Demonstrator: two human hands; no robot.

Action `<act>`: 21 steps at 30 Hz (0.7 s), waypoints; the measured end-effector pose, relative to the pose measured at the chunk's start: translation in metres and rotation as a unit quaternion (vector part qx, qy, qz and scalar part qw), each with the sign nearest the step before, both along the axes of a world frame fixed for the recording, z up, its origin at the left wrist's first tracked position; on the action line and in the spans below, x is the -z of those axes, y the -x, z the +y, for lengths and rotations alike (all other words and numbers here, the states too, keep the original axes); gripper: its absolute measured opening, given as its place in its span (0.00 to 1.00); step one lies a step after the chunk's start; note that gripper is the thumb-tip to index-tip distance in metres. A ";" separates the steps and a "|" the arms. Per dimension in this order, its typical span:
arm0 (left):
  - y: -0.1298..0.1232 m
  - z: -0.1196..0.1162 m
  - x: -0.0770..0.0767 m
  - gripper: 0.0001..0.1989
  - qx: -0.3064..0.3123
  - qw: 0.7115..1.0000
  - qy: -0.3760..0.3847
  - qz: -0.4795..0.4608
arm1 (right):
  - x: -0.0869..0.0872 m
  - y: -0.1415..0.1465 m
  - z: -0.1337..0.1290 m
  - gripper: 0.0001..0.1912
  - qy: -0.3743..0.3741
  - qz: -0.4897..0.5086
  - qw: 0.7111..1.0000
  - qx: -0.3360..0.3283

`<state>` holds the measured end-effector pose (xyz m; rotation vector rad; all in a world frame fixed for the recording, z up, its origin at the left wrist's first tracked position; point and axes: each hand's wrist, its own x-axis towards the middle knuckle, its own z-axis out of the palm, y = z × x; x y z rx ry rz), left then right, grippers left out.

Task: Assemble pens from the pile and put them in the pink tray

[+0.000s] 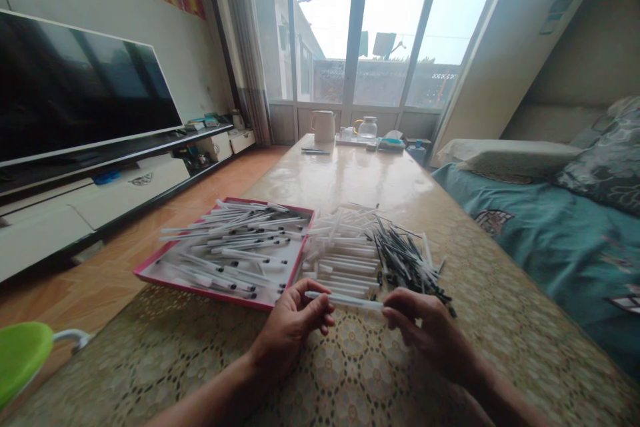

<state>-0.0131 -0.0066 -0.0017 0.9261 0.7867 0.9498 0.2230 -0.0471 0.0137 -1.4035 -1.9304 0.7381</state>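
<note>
A whitish pen (353, 301) lies nearly level between my hands, above the near part of the table. My left hand (300, 312) pinches its left end between thumb and fingers. At the right end, my right hand (423, 321) has its fingertips closed on the pen; what exactly sits under them is hidden. Just beyond, pale pen barrels (350, 263) lie in a loose row and heap. Dark, thin pen refills (407, 257) are piled to their right. On the left, a red-rimmed shallow tray (200, 292) holds many white pens (240, 240) with dark tips.
The long table (350, 177) has a patterned cover. At its far end stand a kettle (324, 127), a glass jug (368, 128) and a tissue pack (391, 142). A bed or sofa with teal cloth (520, 227) is at right, a green stool (23, 353) at lower left.
</note>
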 end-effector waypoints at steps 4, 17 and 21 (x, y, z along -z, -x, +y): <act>-0.001 0.000 -0.001 0.15 -0.003 1.000 0.014 -0.014 | -0.001 -0.029 0.003 0.13 -0.007 0.059 0.995 0.085; -0.002 0.000 -0.003 0.23 -0.009 0.999 0.014 -0.039 | 0.009 -0.049 0.021 0.19 -0.162 0.032 0.904 0.396; -0.002 0.000 -0.003 0.40 -0.009 0.999 0.013 -0.052 | 0.015 -0.039 0.021 0.21 -0.159 -0.026 0.919 0.361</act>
